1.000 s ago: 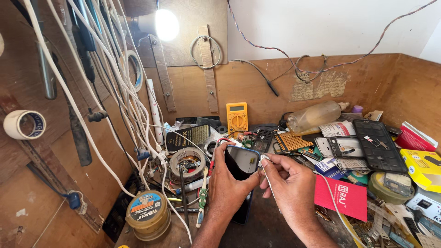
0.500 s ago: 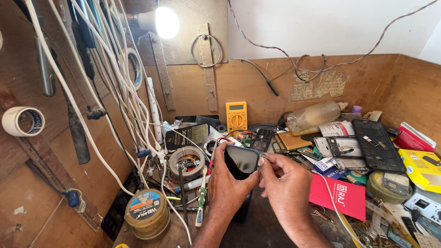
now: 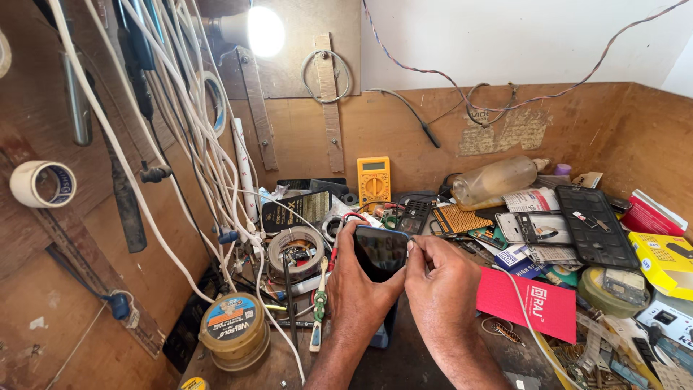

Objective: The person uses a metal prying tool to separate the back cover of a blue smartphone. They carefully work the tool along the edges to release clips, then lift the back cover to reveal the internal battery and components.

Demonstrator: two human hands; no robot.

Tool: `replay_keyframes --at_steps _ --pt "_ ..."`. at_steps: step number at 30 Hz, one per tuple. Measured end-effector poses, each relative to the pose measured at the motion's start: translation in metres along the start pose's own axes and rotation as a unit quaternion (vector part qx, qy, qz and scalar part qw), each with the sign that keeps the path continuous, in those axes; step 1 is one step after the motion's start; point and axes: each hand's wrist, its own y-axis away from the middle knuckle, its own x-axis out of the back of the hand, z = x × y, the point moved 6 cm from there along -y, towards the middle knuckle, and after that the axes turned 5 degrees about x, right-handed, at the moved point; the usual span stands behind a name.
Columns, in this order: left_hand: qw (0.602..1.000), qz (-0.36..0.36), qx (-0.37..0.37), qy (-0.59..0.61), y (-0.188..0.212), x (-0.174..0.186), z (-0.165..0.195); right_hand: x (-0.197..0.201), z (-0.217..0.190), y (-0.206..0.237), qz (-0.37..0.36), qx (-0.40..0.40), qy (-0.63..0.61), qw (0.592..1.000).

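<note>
Dark, glossy-screened flat mobile phone with a blue edge (image 3: pixel 381 251) sits upright between both hands above the middle of the cluttered wooden workbench (image 3: pixel 238 368), its long axis running away from the person, the top end toward the back wall and the lower end sunk behind the palms. Left hand (image 3: pixel 357 292) cups it from the left side and from below, thumb and fingers wrapped round the left edge, so this hand carries the weight. Right hand (image 3: pixel 442 278) is at the phone's right edge, fingertips pinched against that rim near the upper corner; whether a small tool is between them cannot be told. Both hands touch the phone, the right one nearer the top corner. Just left of the left hand lies a roll of tape with small parts inside it (image 3: pixel 294 249), and nearer the bench's front-left corner a round yellow tin with a blue label (image 3: pixel 234 328). Right of the right hand lies a flat red packet (image 3: pixel 530 310). By the back edge stands a yellow multimeter (image 3: pixel 374 180), beside a pale plastic bottle on its side (image 3: pixel 498 180).
</note>
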Motion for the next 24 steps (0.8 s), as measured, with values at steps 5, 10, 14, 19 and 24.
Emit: replay_keyframes --at_steps 5,10,14,19,24 --pt "1.0 0.008 0.0 -0.012 0.0 0.002 0.0 -0.004 0.002 -0.004 -0.023 -0.031 -0.039 0.998" --pt "0.999 0.013 -0.031 -0.021 0.0 0.004 0.001 -0.014 0.021 -0.01 -0.107 -0.218 -0.131 0.961" --pt "0.999 0.004 -0.014 -0.029 -0.001 0.002 -0.002 -0.011 0.027 -0.017 -0.142 -0.25 -0.148 0.946" --pt "0.999 -0.003 0.0 -0.038 0.0 -0.001 -0.002 -0.006 0.015 -0.023 -0.12 -0.108 -0.068 0.985" --pt "0.999 -0.001 -0.015 -0.043 0.001 -0.001 -0.002 -0.005 0.01 -0.033 -0.158 -0.021 0.031 0.987"
